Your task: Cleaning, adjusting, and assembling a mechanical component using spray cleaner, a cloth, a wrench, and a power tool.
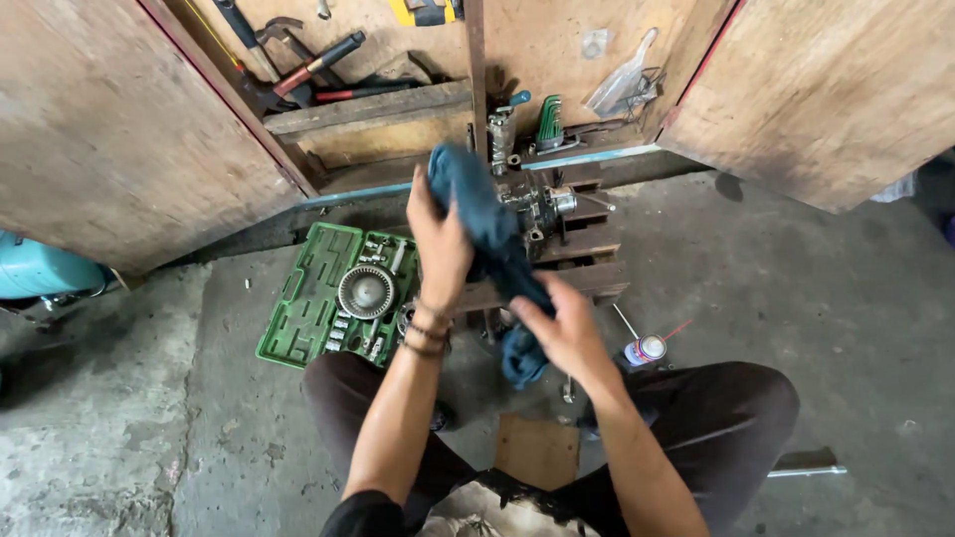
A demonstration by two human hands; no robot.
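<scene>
A dark blue rag [484,224] hangs between both my hands above a metal engine part [542,209] that rests on a small wooden pallet [587,273]. My left hand [438,244] grips the rag's upper end, with bead bracelets on the wrist. My right hand [562,323] pinches the rag lower down, and its tail dangles below. The rag hides much of the engine part.
A green socket-set case [308,298] lies open on the concrete floor at left, with a round finned metal part [366,290] on it. A spray can [645,348] lies at right. An open wooden tool cabinet [398,99] holds hammers and hex keys. My knees flank a cardboard piece [537,449].
</scene>
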